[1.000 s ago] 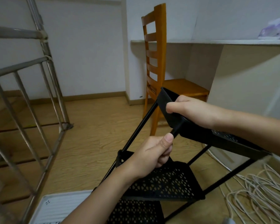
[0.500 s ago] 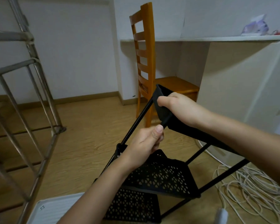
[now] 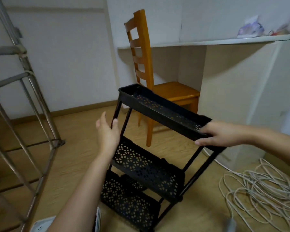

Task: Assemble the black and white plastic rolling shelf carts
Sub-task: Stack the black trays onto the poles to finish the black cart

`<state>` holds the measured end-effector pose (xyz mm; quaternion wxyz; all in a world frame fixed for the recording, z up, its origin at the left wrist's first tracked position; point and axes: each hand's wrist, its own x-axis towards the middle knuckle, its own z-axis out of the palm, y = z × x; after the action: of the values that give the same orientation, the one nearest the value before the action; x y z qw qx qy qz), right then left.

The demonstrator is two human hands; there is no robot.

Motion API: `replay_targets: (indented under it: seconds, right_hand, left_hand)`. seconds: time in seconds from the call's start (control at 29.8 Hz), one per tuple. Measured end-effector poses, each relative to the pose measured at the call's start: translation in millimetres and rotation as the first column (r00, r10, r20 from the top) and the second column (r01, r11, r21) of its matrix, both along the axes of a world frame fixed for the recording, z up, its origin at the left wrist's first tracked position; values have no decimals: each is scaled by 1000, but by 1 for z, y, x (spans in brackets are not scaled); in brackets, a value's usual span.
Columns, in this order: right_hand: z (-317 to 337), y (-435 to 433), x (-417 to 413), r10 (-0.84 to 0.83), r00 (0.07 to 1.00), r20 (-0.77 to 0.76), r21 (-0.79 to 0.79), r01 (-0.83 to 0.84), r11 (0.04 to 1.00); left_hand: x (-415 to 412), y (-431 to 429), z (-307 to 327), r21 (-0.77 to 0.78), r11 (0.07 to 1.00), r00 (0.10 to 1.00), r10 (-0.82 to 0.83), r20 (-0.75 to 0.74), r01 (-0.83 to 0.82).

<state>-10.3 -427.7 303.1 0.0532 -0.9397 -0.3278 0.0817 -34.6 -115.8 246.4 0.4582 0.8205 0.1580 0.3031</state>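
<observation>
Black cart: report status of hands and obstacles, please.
Left hand open at corner pole. Right hand grips top shelf. Cart tilted, three shelves on. Chair close behind.

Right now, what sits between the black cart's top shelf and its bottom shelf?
In the head view, the middle shelf lies between the top shelf and the bottom shelf.

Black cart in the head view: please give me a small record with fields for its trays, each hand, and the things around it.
cart: black, three perforated trays joined by black poles
top tray: gripped at its near end by the right hand, thumb under, fingers over
left hand: fingers straight, thumb against a pole below the top tray
behind cart: wooden chair
floor at right: white cable, loosely coiled
lower left: white panel, only partly in view
</observation>
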Motion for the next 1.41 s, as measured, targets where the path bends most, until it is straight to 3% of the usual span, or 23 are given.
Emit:
replay_targets:
  seconds: [0.07, 0.1, 0.13, 0.2, 0.27, 0.37, 0.44, 0.54, 0.64, 0.77, 0.91, 1.08, 1.41]
  right_hand:
    - [-11, 3, 5, 18, 1000, 18, 154, -21, 988]
    - [-15, 8, 8, 27, 1000, 1, 209, -26, 978]
    - [-16, 14, 10, 38, 999, -17, 241, -33, 970]
    - [-12, 28, 16, 72, 997, -35, 293, -58, 954]
    - [-6, 41, 15, 106, 991, -84, 337, -72, 939]
    - [-7, 55, 9, 188, 970, -155, 390, -115, 914]
    - [-12, 60, 4, 185, 973, -139, 451, -104, 886]
    - [-28, 60, -2, 103, 986, -131, 546, -15, 837]
    - [-51, 55, -7, -8, 974, -228, 592, 145, 792]
    - [-57, 56, -2, -84, 912, -403, 607, 334, 721]
    - [-56, 65, 0, -122, 880, -459, 598, 408, 690]
    - [-50, 75, -8, -238, 871, -430, 553, 463, 693]
    - [-49, 80, -27, -282, 894, -349, 557, 440, 705]
  left_hand:
    - [-14, -25, -16, 40, 999, 1000, -25, 3, 25]
    - [-23, -43, -25, 85, 984, 987, -155, -30, 157]
    - [-31, -64, -36, 94, 938, 941, -326, -94, 335]
    - [-44, -102, -54, -5, 766, 746, -628, -221, 643]
    - [-47, -128, -69, -67, 653, 630, -750, -201, 755]
    - [-45, -139, -80, -127, 646, 648, -761, -28, 753]
    - [-42, -139, -82, -79, 671, 674, -738, 34, 738]
    - [-37, -135, -92, 17, 666, 665, -745, 48, 746]
    - [-33, -129, -109, 62, 642, 642, -766, 17, 764]
    - [-36, -131, -109, 44, 648, 644, -761, 83, 760]
    - [-37, -128, -108, 37, 683, 675, -727, 122, 729]
    - [-39, -123, -107, 59, 676, 660, -731, 174, 734]
    - [-49, -119, -106, 142, 663, 628, -745, 227, 735]
